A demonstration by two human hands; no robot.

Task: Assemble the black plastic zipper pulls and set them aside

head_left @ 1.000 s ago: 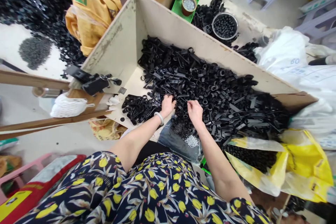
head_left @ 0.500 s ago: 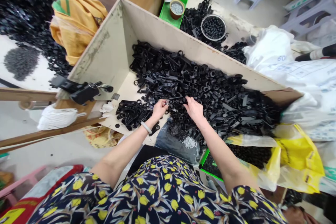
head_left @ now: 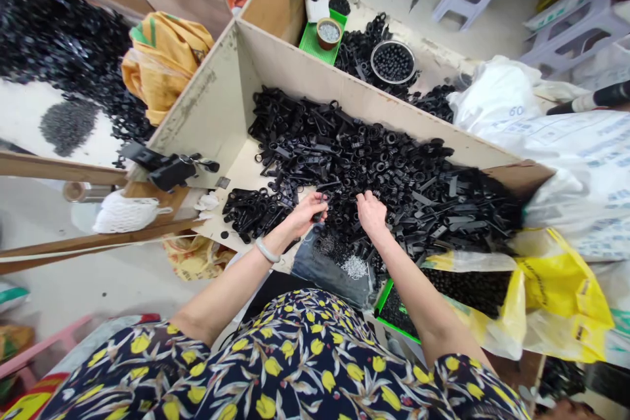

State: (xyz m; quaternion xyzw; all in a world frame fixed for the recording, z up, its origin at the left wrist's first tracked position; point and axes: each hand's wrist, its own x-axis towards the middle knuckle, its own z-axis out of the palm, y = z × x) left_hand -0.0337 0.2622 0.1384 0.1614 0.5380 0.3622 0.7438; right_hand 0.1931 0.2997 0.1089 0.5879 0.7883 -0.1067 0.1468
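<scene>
My left hand (head_left: 306,213), with a pale bangle (head_left: 267,251) on its wrist, is closed on a small black plastic part (head_left: 321,207). Close to its right, my right hand (head_left: 372,212) pinches at the edge of the big heap of black plastic parts (head_left: 364,144); whatever its fingertips hold cannot be made out. The heap mixes rings and flat, long-handled pieces. A smaller pile of long black pieces (head_left: 252,213) lies left of my left hand. Below the hands, a dark sheet (head_left: 315,266) carries small silvery pins (head_left: 355,267) and tiny dark bits (head_left: 325,244).
Wooden boards (head_left: 197,88) wall the bench at the left and back. Beyond the back board stand a green tray (head_left: 310,39) and a metal bowl of black balls (head_left: 392,62). White sacks (head_left: 571,144) and a yellow bag (head_left: 561,289) crowd the right, near a green-rimmed tray (head_left: 386,295).
My left hand has turned and come slightly toward my body, the black part now showing in its fingers. My right hand has shifted a little right and nearer, its fingers drawn together.
</scene>
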